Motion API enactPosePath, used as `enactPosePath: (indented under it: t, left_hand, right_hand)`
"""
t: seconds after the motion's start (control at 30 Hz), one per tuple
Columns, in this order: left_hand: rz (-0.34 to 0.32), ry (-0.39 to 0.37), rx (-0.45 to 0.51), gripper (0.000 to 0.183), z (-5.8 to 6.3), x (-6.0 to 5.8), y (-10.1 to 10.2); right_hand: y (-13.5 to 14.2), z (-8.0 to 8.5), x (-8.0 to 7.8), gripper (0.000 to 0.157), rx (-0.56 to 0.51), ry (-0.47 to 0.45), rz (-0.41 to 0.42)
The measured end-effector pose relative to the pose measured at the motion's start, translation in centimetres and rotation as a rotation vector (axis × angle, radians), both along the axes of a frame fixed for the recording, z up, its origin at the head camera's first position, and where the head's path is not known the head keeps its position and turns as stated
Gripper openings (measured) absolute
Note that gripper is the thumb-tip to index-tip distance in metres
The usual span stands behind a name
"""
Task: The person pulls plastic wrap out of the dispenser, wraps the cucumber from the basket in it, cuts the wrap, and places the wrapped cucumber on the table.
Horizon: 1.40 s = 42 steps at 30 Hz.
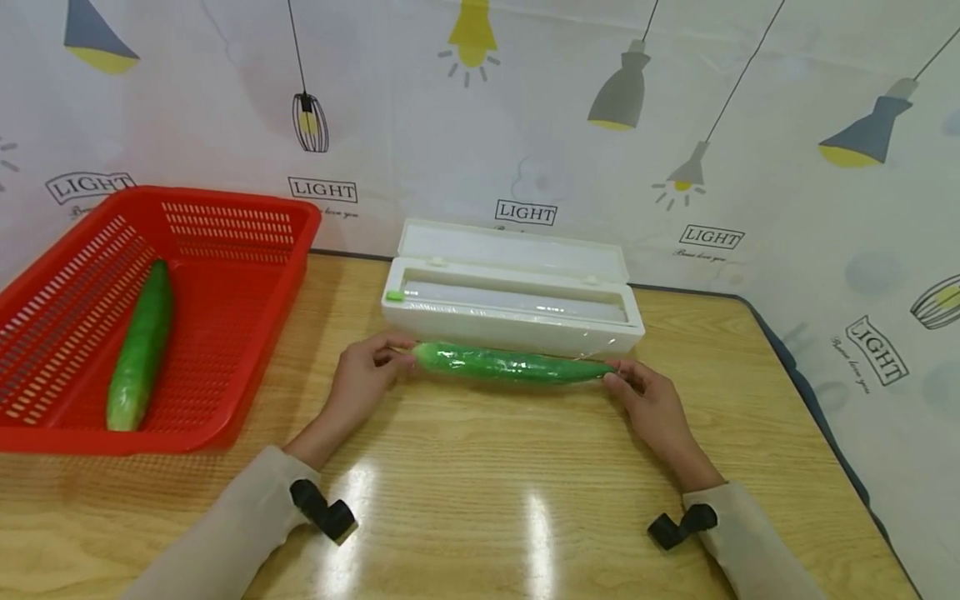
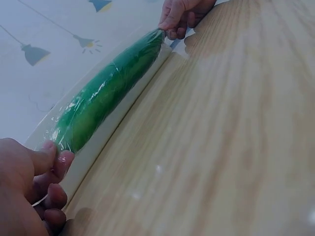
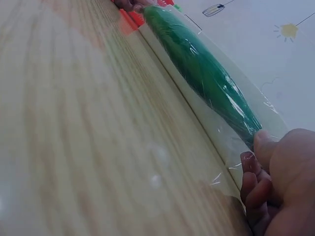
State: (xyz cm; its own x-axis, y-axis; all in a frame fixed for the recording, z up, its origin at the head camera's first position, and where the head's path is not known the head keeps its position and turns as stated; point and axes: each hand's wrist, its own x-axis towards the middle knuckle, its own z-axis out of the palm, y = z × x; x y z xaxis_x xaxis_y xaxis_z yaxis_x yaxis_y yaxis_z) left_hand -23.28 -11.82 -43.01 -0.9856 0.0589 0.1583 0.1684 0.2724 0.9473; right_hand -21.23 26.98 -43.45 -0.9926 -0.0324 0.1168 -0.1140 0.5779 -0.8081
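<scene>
A green cucumber (image 1: 510,365) wrapped in clear cling film is held level in front of the white cling film box (image 1: 517,325). My left hand (image 1: 367,371) pinches its pale end between thumb and fingers. At the narrow dark end, my right hand (image 1: 651,406) pinches the tip and the film there. Shiny creases of film show along the cucumber (image 2: 106,93) in the left wrist view. From the right wrist side, film stretches beside the cucumber (image 3: 202,69) toward the box. The box lid stands raised, and a roll (image 1: 517,302) lies inside.
On the left stands a red plastic basket (image 1: 262,358) holding another cucumber (image 1: 142,346). A small green slider (image 1: 394,296) sits at the box's left edge. Behind the wooden table (image 1: 465,483) hangs a white backdrop (image 1: 465,133) printed with lamps.
</scene>
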Motion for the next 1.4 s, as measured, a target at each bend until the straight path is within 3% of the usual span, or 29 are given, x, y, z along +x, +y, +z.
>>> enactPosePath:
  t: [0.5,0.87,1.2,1.4]
  left_hand:
    - [0.034,-0.058,-0.013,0.014,0.2,-0.5,0.0]
    - [-0.003,-0.139,-0.062,0.016,0.8,-1.3,-0.3]
    - [0.103,-0.162,-0.047,0.015,0.8,-1.4,0.3]
    - [0.194,-0.12,-0.124,0.017,0.7,-1.2,0.7]
  right_hand:
    - [-0.6,0.2,-0.4,0.039,0.022,-0.03,-0.047]
    - [-0.9,0.1,-0.5,0.035,0.038,0.006,-0.08]
    - [-1.4,0.1,-0.5,0.032,0.005,0.011,-0.118]
    - [-1.4,-0.3,-0.5,0.034,-0.005,-0.002,-0.144]
